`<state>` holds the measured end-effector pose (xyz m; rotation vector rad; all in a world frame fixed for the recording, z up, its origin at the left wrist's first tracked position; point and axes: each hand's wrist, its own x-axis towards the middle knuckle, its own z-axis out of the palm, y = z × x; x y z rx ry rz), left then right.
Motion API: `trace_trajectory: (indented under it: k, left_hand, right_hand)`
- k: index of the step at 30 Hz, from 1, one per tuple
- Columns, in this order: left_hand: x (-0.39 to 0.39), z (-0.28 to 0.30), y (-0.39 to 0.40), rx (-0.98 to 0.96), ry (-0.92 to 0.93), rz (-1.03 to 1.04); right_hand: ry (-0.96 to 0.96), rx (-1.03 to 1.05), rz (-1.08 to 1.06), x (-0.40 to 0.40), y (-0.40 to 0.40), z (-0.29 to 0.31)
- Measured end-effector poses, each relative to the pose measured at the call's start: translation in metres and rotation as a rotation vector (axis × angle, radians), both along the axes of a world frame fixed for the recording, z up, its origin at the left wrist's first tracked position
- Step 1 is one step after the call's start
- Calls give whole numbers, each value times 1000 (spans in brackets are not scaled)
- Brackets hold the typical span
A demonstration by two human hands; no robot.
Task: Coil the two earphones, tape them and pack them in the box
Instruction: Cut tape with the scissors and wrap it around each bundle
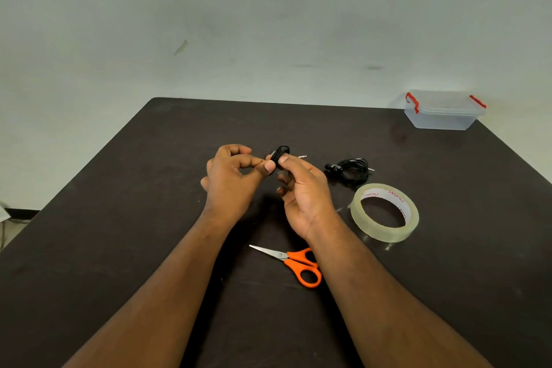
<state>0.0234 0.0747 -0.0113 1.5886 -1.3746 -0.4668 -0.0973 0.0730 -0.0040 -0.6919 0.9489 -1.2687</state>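
Above the middle of the dark table (119, 218), my right hand (301, 188) grips a small black coiled earphone (280, 153); its metal plug sticks out to the right. My left hand (233, 179) pinches at the coil's left side with thumb and forefinger. A second black earphone (351, 172) lies loosely coiled on the table to the right of my hands. The clear plastic box (443, 110) with red clips stands closed at the far right corner. A roll of clear tape (385, 212) lies flat at the right.
Orange-handled scissors (294, 263) lie shut on the table below my right wrist, blades pointing left. A pale wall rises behind the table's far edge. The table's left edge drops off to the floor.
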Motion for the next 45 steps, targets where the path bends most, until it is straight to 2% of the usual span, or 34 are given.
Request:
trace_trajectory:
  k: [8,12,18,23,28,35,39,45]
  left_hand:
    - [1,1,0,-20,349,-60]
    - [3,4,3,-59,347,-72]
    - [0,2,2,-116,396,-231]
    - [-7,4,6,-222,425,-180]
    - [-11,7,12,-269,321,-128]
    - [-14,-11,8,-371,-71,-141]
    - [-13,-14,4,-477,-134,-168]
    - [-4,-12,1,-453,-148,-148]
  right_hand:
    - [9,12,9,-1,-2,1]
    - [-17,10,19,-2,-2,1]
    - [-29,-9,36,-1,-1,1]
    - [28,-40,17,-1,0,0]
    - [139,-96,-56,-2,0,-1]
    - [154,-121,-101,-5,0,1]
    - [161,-128,-116,-7,-1,2]
    - [219,-189,-202,-3,3,6]
